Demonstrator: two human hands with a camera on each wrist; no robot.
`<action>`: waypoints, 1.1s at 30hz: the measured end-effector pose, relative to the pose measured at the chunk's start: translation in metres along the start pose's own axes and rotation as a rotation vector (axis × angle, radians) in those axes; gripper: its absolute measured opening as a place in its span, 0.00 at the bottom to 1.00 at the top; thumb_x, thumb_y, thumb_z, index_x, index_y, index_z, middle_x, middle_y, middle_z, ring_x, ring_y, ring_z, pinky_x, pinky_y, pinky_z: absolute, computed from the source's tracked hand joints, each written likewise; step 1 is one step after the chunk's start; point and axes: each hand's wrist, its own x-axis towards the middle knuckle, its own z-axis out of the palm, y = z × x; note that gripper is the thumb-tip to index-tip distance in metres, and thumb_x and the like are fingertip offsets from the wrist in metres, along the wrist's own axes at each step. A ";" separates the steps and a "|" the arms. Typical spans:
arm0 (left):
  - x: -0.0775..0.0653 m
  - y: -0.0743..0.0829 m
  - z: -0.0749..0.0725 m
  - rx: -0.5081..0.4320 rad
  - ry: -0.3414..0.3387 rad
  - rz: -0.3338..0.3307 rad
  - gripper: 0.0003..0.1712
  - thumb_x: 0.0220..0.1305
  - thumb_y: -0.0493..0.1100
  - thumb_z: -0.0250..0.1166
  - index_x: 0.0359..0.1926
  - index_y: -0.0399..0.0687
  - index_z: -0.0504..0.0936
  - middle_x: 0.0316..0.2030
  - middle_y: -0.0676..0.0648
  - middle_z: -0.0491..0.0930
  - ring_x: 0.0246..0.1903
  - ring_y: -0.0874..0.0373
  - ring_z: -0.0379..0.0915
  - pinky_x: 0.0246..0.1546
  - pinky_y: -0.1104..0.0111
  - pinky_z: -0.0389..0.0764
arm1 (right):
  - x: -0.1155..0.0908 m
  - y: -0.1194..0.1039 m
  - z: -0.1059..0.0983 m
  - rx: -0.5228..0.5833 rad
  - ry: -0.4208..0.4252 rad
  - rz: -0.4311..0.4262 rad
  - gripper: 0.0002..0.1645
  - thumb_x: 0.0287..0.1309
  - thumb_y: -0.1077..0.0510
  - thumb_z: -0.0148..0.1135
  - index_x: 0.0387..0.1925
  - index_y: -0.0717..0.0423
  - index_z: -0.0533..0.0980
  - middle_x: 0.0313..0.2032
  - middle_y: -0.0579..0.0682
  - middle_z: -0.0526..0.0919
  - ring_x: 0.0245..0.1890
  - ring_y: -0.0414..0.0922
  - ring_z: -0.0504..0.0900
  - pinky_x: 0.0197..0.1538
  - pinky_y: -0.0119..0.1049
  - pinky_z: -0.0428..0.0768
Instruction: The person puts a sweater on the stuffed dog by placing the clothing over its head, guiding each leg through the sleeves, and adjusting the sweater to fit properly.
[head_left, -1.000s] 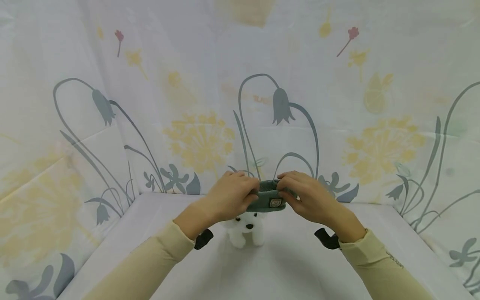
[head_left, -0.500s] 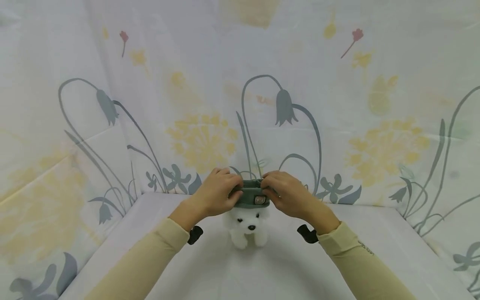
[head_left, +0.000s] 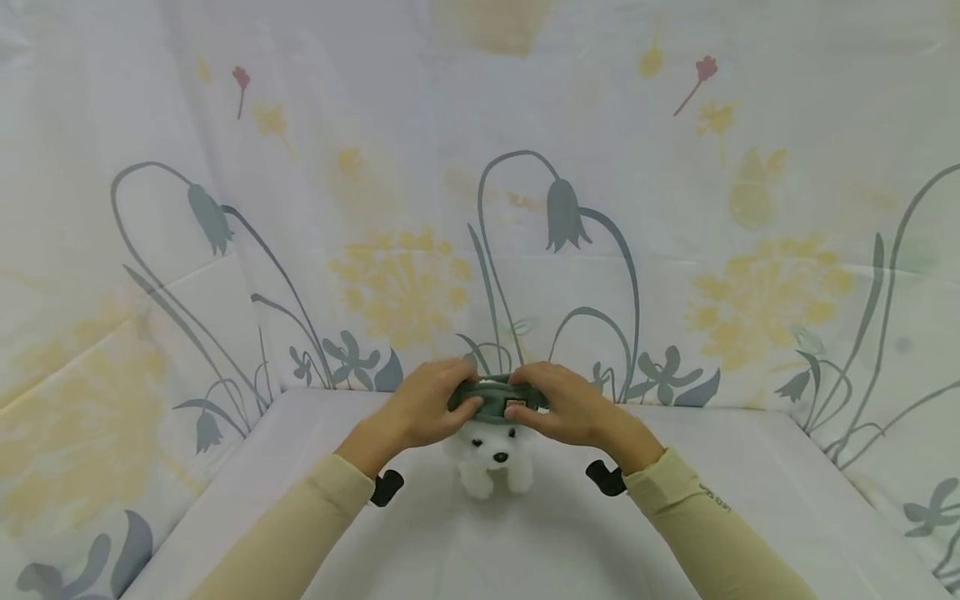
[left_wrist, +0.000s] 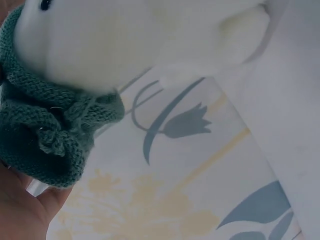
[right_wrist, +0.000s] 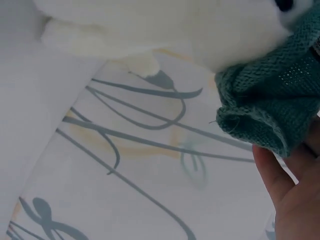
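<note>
A small white plush dog stands facing me at the middle of the table. A green knitted garment with a small label patch sits over the top of its head. My left hand pinches the garment's left side, thumb in front; my right hand pinches the other side near the patch. In the left wrist view the knit lies against the dog's white fur, and a sleeve-like opening gapes over the fingers. A similar opening in the knit shows in the right wrist view.
A white tabletop spreads beneath the dog. Behind it rises a pale sheet printed with flowers. Black wrist-worn pieces hang below both wrists.
Both hands have brought the garment leftward and down from in front of and above the dog onto its head. The thumbs now lie over the garment's front.
</note>
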 end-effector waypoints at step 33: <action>-0.042 0.002 0.049 -0.175 0.079 -0.018 0.54 0.42 0.46 0.80 0.68 0.54 0.59 0.56 0.48 0.66 0.52 0.56 0.71 0.52 0.60 0.75 | -0.040 0.011 0.051 0.047 0.126 0.008 0.58 0.40 0.27 0.67 0.69 0.51 0.61 0.60 0.47 0.72 0.57 0.45 0.72 0.56 0.46 0.73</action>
